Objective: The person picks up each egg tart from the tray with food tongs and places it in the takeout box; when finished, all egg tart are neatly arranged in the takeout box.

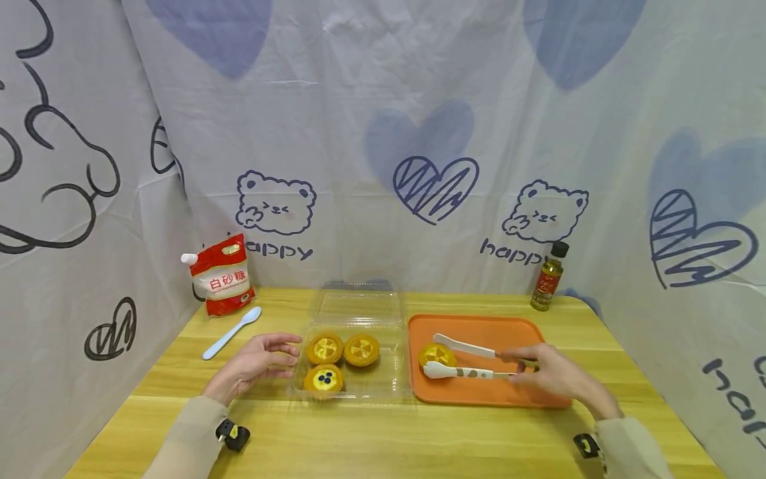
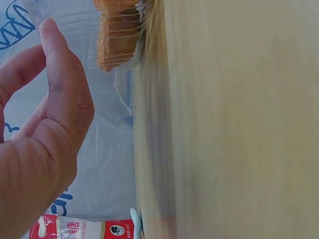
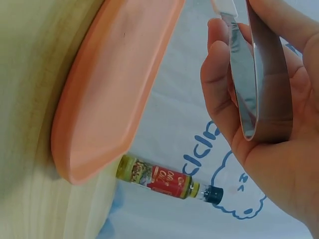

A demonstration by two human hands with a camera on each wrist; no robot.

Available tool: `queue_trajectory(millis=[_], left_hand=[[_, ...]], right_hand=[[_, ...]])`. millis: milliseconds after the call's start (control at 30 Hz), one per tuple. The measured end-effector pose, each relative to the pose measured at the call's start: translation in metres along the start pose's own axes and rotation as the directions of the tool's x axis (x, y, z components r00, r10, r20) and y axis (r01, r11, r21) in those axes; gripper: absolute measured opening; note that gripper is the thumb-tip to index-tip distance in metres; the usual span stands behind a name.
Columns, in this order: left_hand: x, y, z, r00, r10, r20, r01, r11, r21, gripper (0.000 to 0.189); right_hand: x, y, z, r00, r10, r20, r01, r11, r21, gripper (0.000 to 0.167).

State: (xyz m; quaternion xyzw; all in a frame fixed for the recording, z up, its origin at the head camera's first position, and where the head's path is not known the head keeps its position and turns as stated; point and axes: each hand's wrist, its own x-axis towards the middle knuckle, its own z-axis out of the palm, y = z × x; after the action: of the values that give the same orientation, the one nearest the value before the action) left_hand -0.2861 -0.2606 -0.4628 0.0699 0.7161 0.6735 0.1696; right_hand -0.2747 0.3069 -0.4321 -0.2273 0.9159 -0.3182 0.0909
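Note:
My right hand [image 1: 550, 378] holds a pair of tongs [image 1: 475, 373] with white tips and a bent metal end, which shows against the palm in the right wrist view. The tongs' tips stand apart on either side of a yellow-topped tart [image 1: 435, 354] on an orange tray [image 1: 491, 397]. My left hand [image 1: 260, 362], fingers loosely bent and holding nothing, is beside the left wall of a clear plastic container [image 1: 389, 382]. Inside it sit two tarts with yellow wedge tops [image 1: 326, 348] and one tart with dark berries [image 1: 324, 379]. The container's hinged lid [image 1: 359, 306] stands raised behind.
A red and white sugar pouch [image 1: 227, 279] stands at the back left, with a pale blue spoon [image 1: 233, 332] lying before it. At the back right, beyond the tray, is an oil bottle [image 1: 547, 279]. Printed cloth [image 1: 359, 233] hangs behind the wooden table [image 1: 359, 439].

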Motion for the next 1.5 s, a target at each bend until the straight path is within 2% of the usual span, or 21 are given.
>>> queue_trajectory(millis=[333, 667, 867, 1233, 1367, 1500], left_hand=[[-0.002, 0.001, 0.001, 1.000, 0.000, 0.000, 0.000, 1.000, 0.001, 0.057], [-0.002, 0.002, 0.001, 1.000, 0.000, 0.003, 0.001, 1.000, -0.004, 0.058], [-0.002, 0.004, 0.001, 1.000, 0.001, -0.001, -0.001, 1.000, -0.004, 0.057], [-0.003, 0.003, 0.002, 1.000, 0.000, -0.005, 0.000, 1.000, -0.007, 0.058], [-0.003, 0.003, 0.003, 1.000, -0.001, -0.011, 0.001, 1.000, 0.000, 0.057], [-0.003, 0.003, 0.003, 1.000, -0.003, -0.013, 0.003, 1.000, 0.006, 0.056]], right_hand=[[0.000, -0.003, 0.004, 0.999, 0.001, -0.046, -0.002, 1.000, -0.017, 0.043], [-0.003, -0.006, 0.005, 0.994, -0.034, -0.104, 0.028, 0.998, -0.058, 0.040], [-0.005, -0.008, 0.004, 0.989, -0.057, -0.138, 0.052, 0.998, -0.039, 0.042], [0.002, -0.019, 0.010, 0.973, -0.110, -0.205, 0.105, 0.994, -0.032, 0.044], [0.007, -0.025, 0.015, 0.970, -0.116, -0.212, 0.119, 0.993, 0.001, 0.045], [0.009, -0.031, 0.018, 0.970, -0.124, -0.208, 0.124, 0.992, -0.016, 0.044]])
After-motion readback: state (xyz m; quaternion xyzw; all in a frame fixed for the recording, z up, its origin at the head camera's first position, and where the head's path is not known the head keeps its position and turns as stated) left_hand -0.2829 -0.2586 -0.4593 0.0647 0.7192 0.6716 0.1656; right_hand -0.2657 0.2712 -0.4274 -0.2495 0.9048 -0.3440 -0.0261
